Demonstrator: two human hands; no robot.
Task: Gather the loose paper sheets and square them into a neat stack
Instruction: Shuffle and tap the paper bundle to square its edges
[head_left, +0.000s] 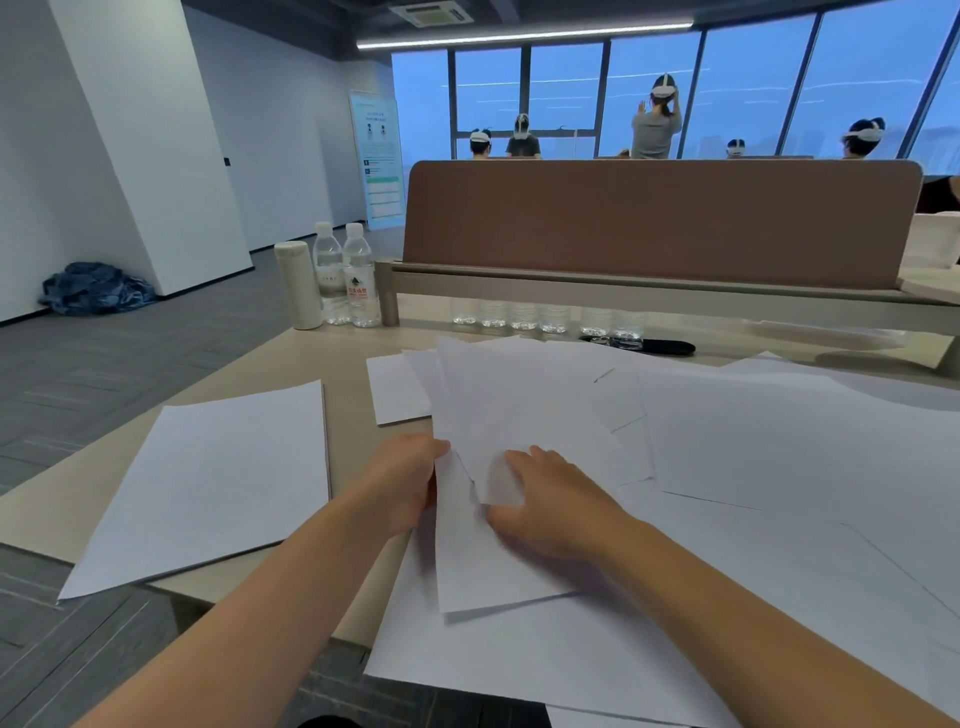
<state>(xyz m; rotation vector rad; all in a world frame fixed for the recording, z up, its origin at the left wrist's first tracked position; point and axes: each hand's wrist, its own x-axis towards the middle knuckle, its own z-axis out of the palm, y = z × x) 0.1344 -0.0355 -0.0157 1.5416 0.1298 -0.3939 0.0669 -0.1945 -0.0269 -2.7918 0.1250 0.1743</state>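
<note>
Head view: left hand (402, 480) pinches the edge of a fanned bundle of sheets (519, 415), right hand (550, 501) lies flat on it, mid-bench (358, 343). Squared stack (208, 483) sits left (probably finished). More loose sheets (779, 467) remain spread right; roughly halfway.

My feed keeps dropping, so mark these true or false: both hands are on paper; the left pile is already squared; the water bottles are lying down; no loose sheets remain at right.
1. Both the left hand and the right hand touch the fanned sheets. True.
2. The pile at left looks squared. True.
3. The two water bottles lie flat. False: they stand upright.
4. No loose sheets remain at right. False: scattered sheets still overlap there.
</note>
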